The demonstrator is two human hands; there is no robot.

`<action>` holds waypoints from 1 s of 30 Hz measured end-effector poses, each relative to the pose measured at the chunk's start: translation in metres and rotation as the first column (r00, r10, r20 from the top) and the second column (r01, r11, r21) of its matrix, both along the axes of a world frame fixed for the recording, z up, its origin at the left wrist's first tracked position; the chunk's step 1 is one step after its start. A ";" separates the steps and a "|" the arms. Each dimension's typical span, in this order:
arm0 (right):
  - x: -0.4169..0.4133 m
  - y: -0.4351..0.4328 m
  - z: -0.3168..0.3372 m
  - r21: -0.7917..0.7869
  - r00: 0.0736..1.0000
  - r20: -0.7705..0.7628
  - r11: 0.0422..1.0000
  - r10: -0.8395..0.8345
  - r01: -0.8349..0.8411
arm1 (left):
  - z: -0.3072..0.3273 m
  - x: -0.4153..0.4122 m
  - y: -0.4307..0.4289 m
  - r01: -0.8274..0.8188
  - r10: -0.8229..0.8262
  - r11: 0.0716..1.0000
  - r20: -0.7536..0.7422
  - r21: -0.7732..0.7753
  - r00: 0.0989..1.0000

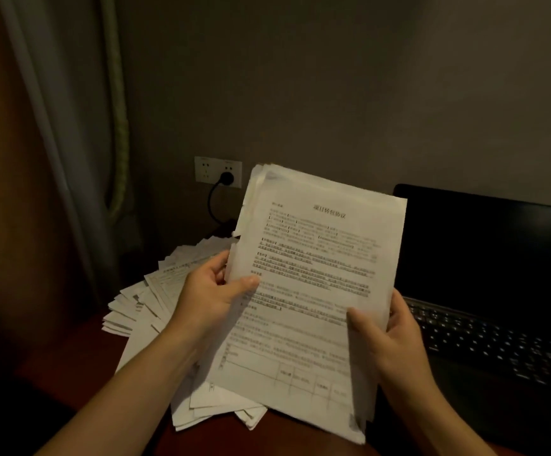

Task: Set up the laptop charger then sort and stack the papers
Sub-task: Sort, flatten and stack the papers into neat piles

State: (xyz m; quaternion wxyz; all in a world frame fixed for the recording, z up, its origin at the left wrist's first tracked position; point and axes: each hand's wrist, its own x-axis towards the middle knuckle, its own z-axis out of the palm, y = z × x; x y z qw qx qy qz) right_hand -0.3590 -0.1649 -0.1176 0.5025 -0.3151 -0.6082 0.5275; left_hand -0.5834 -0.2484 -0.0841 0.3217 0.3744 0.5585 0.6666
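A bundle of printed papers [313,284] is held upright in the middle of the view. My left hand [211,291] grips its left edge, thumb on the front sheet. My right hand [389,337] grips its right edge, thumb on the front. Beneath and to the left, a loose fanned heap of more papers [149,301] lies on the dark red desk [103,366]. A black charger plug [226,178] sits in the white wall socket [206,169], and its cable [211,202] curves down behind the papers. The open laptop [484,251] stands at the right with a dark screen.
A grey curtain [70,159] hangs at the left beside a brown panel. The plain wall runs behind the desk. The laptop keyboard [484,343] lies close to my right hand. The desk's front edge is lost in shadow.
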 end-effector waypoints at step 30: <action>0.009 0.003 0.014 0.078 0.986 0.163 0.997 -0.025 0.013 | -0.022 0.025 -0.015 0.031 -0.043 0.998 -0.191 -0.063 0.981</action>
